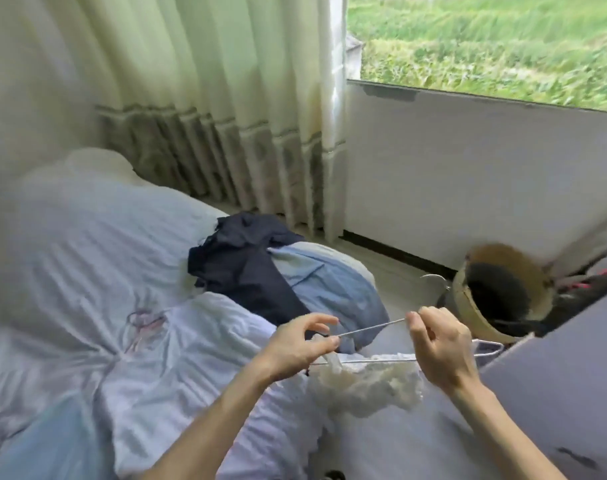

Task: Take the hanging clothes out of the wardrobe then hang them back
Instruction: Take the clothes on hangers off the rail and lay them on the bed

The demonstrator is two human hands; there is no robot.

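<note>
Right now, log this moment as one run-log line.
left hand: pinches wire hanger | right hand: pinches same hanger | white lace garment: draped on hanger's lower bar | bed: navy garment, blue shirt piled

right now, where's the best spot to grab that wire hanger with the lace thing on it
Probably the bare sloping top wire of the wire hanger, from the near side, where the left hand and right hand pinch it. The lace garment drapes over the bottom bar, and the hook points away from you.

Pale curtain (191,98) hangs beside window (485,39); woven basket (468,306) on floor.
</note>
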